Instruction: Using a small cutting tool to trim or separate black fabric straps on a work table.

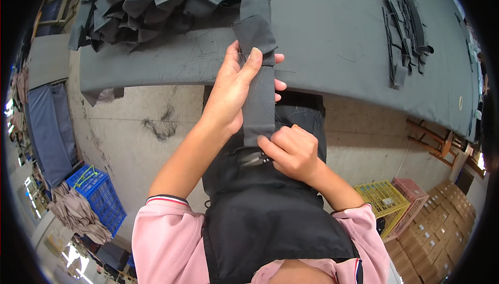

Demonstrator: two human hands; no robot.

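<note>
A long dark grey fabric strip (258, 97) hangs over the table's front edge, its far end folded. My left hand (240, 78) is closed around its middle, thumb on top and fingertips showing past the right side. Close to my body, my right hand (292, 151) is curled, with thumb and forefinger at the strip's lower end. A pair of thread snips (254, 159) sits in that same hand, its metal blades pointing left beneath the strip's end. Loose threads trail from the fabric.
The table (322, 34) is covered in grey cloth. A heap of similar grey pieces (140, 3) lies at the far left, narrow strips (406, 37) at the right. Blue (99, 195), yellow (382, 203) and pink crates (408, 201) and cardboard boxes (436, 227) stand on the floor.
</note>
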